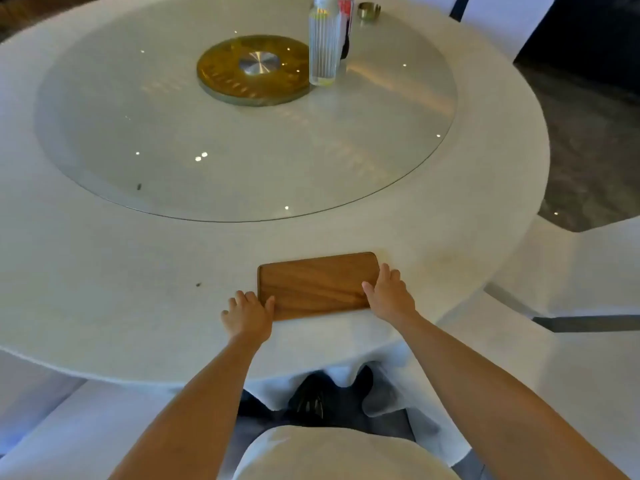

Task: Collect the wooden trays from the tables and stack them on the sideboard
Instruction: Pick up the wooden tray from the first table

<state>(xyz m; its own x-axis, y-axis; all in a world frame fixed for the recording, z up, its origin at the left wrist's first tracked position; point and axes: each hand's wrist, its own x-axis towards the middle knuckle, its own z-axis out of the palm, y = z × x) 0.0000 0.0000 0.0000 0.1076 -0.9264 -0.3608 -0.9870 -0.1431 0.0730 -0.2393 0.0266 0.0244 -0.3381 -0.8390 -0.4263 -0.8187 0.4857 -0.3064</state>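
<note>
A brown wooden tray (313, 284) lies flat on the white tablecloth near the front edge of the round table (104, 271). My left hand (247, 315) rests at the tray's near left corner, thumb on the wood and fingers down on the cloth. My right hand (389, 296) touches the tray's right short edge, thumb lying on the top surface. Both hands have the tray between them, and it still sits on the table. Whether the fingers curl under the edges is hidden.
A glass turntable (173, 133) with a gold hub (254, 69) covers the table's middle. A ribbed clear bottle (323, 46), a second bottle (346, 15) and a small metal dish (369, 10) stand at the back. White-covered chairs (571, 271) stand to the right and left.
</note>
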